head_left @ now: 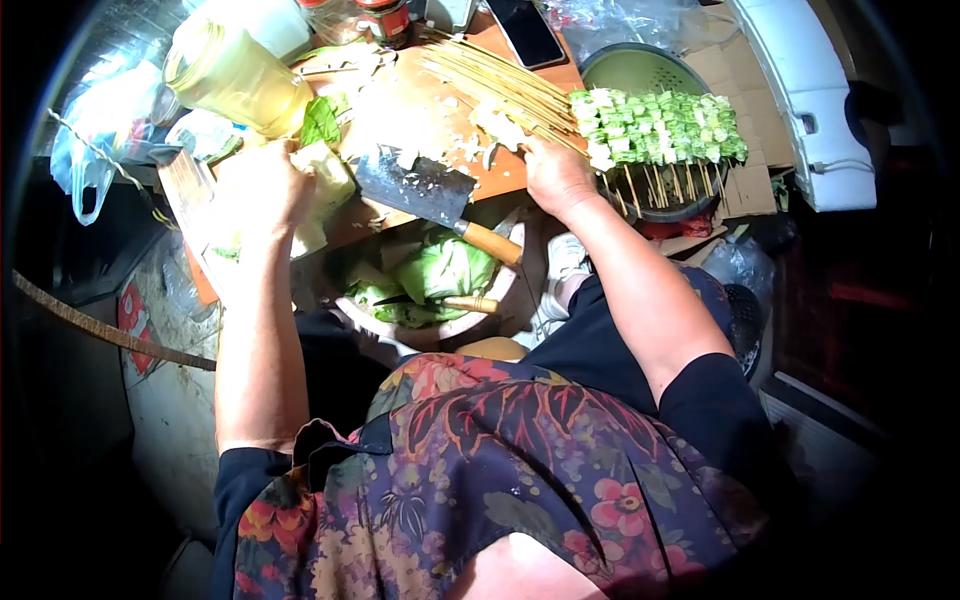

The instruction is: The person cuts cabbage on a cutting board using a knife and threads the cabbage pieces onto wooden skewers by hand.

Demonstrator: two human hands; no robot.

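Glare washes out my left hand (275, 185), which rests at the left of the board by pale green cut pieces (328, 182); its fingers are hard to make out. At the board's right edge, my right hand (555, 172) has its fingertips pressed together beside white scraps (497, 124) and the lower ends of bare skewers (505, 80); what they hold is too small to name. Between the hands lies a cleaver (415, 185), its wooden handle over the board's near edge. Skewers loaded with green cubes (655, 128) lie in rows across a green colander (640, 70).
Below the board a tub (510, 300) holds leafy greens (445, 268) and a wooden-handled knife (470, 304). A yellowish plastic jug (240, 85), a phone (526, 32) and a jar (384, 20) stand or lie behind. Far right is a white foam box (815, 110); left, a blue bag (95, 140).
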